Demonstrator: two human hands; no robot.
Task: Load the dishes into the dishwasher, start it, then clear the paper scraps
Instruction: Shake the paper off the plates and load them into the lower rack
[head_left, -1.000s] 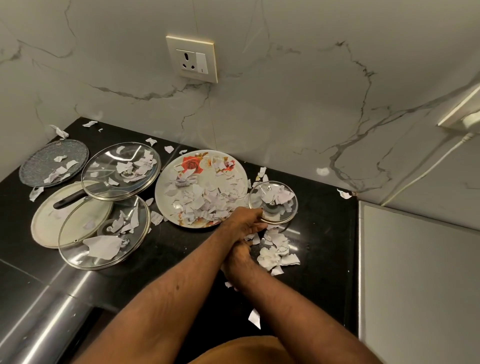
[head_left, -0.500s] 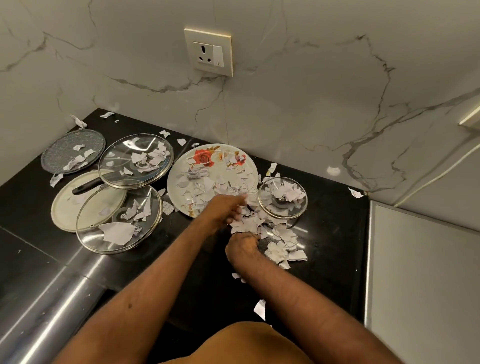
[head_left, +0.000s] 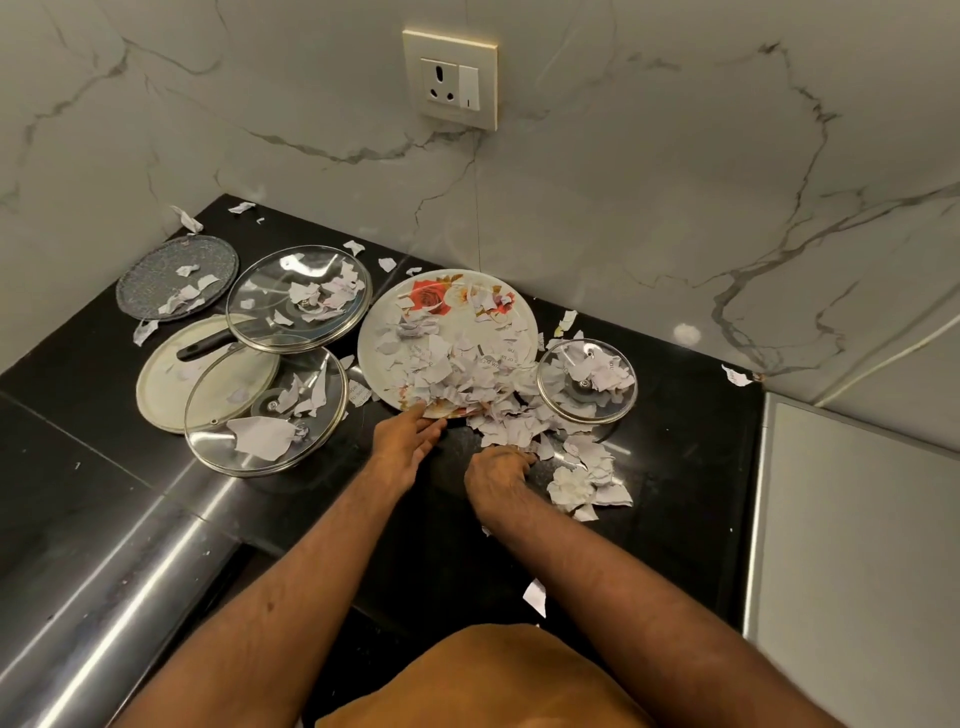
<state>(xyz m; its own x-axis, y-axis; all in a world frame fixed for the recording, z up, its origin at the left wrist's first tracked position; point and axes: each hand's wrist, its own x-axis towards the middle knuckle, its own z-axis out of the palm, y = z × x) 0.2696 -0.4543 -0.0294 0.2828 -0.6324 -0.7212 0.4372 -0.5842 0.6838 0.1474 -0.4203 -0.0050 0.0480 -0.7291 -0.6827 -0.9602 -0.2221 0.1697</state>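
Observation:
A floral plate (head_left: 457, 299) lies on the black counter (head_left: 685, 478), heaped with torn paper scraps (head_left: 452, 371) that spill off its near right rim. My left hand (head_left: 410, 441) rests palm down at the plate's near rim, fingers extended against the scraps. Just right of it, my right hand (head_left: 496, 475) sits on the counter, its fingers curled into the spilled scraps. A small glass lid (head_left: 618, 408) with scraps on it stands right of the plate. More scraps (head_left: 576, 480) are bunched right of my right hand.
Left of the plate lie two large glass lids (head_left: 270, 291) (head_left: 223, 415), a cream lid with a black handle (head_left: 163, 387) and a grey speckled plate (head_left: 156, 273), all littered with scraps. A wall socket (head_left: 451, 78) is above. A white surface (head_left: 857, 545) borders the right.
My left hand has drawn back from over the plate to its near rim, dragging scraps toward me. More scraps now lie off the plate's edge. My right hand stayed by the spilled pile.

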